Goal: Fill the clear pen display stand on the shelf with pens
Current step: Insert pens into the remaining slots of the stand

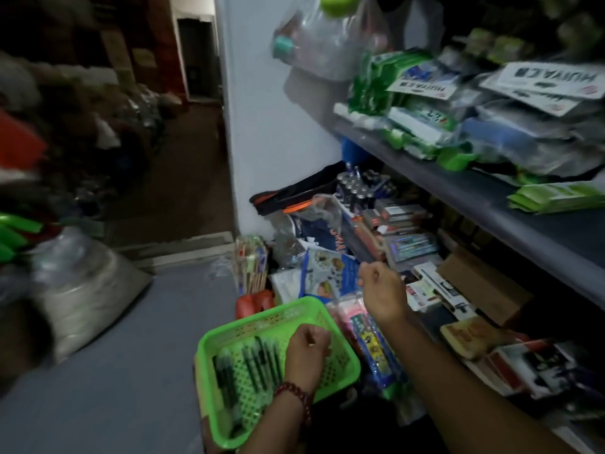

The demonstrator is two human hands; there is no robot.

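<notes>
Filling looks barely begun: dark pens [248,362] lie in the green basket [262,309] beneath the curled left hand [306,353], the right hand [381,290] hovers curled over shelf clutter [406,244], neither hand's hold can be told, and no clear stand is discernible.

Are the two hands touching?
Apart. The head view shows the left hand over the green basket and the right hand higher, with a gap between.
</notes>
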